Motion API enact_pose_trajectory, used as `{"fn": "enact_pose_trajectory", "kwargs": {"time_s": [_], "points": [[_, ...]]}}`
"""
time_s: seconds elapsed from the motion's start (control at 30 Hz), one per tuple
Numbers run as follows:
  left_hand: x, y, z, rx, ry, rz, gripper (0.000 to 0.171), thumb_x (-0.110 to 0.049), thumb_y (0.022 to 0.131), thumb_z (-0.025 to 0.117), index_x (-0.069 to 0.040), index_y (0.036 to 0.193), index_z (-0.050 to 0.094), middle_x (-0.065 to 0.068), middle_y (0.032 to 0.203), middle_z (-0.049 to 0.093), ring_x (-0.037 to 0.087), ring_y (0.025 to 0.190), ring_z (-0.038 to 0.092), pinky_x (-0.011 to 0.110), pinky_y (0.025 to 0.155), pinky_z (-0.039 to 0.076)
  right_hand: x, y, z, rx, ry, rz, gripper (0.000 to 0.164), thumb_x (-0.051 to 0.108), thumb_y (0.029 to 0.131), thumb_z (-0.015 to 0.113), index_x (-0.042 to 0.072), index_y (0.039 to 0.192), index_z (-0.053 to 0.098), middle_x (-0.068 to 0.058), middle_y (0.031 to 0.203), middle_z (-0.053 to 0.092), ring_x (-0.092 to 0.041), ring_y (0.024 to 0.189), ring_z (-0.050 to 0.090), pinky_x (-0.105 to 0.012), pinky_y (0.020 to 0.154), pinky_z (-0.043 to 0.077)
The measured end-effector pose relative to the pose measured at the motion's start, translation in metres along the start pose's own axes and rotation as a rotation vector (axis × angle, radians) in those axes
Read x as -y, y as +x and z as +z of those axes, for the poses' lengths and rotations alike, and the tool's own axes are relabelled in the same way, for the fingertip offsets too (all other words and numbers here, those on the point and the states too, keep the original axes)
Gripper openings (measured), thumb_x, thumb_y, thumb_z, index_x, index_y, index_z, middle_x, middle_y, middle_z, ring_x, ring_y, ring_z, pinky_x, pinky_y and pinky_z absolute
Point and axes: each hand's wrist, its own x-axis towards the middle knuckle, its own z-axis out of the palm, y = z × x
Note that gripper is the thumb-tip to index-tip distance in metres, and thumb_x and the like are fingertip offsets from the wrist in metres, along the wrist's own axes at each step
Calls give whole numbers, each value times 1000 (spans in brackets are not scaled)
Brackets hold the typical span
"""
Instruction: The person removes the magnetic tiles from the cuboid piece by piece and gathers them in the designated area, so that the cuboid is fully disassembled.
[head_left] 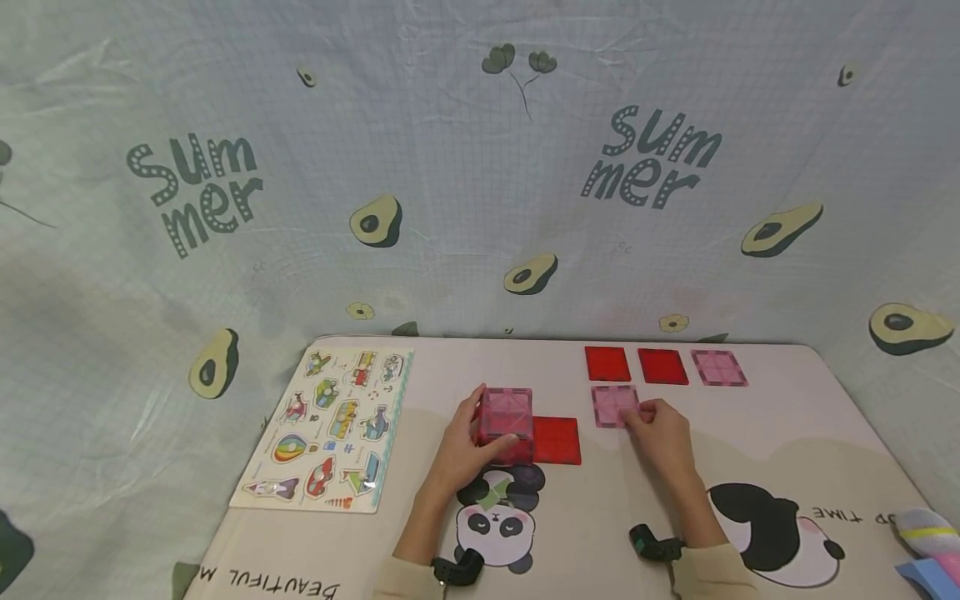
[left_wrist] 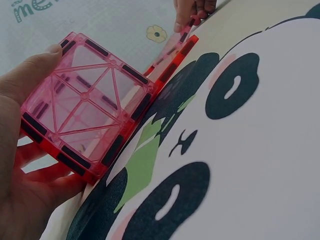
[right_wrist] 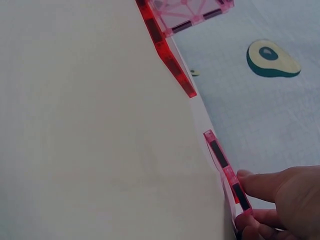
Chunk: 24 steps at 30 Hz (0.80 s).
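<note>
My left hand (head_left: pixel 457 454) grips the left side of a box of magnetic tiles (head_left: pixel 506 412), its thumb along the near side. The box's pink face (left_wrist: pixel 85 95), with cross ribs and dark magnets in its edges, shows in the left wrist view; red tiles form its lower part. A flat red tile (head_left: pixel 557 442) lies against the box's right side. Farther right, my right hand (head_left: pixel 663 437) pinches a pink square tile (head_left: pixel 609 406) by its right edge. The right wrist view shows that tile edge-on (right_wrist: pixel 227 170) between thumb and fingers, low over the table.
Two red tiles (head_left: pixel 607 364) and a pink tile (head_left: pixel 718 368) lie in a row at the back. A picture puzzle board (head_left: pixel 322 429) is at the left of the table. Soft-coloured objects (head_left: pixel 930 542) sit at the right edge, and a patterned curtain (head_left: pixel 450 167) hangs behind.
</note>
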Motion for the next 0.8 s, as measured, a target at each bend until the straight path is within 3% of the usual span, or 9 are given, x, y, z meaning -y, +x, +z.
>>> {"fn": "enact_pose_trajectory", "kwargs": {"time_s": [0.33,0.8], "points": [[1,0,0,-4,13,-5,98,-48,81,78,-21,159,24,9,153,42,35,137,50,49,105,52,1,-1,1,-8,-44,-24,39,25,92,72,-9,110,65,-20,89,63,-28,84,54,-31,70,49],[1,0,0,-9,22,0,97,-48,81,78,-22,159,25,9,152,43,34,137,51,50,106,51,2,-4,-4,54,-63,26,39,25,93,70,-9,110,63,-20,90,62,-28,83,53,-33,70,50]]}}
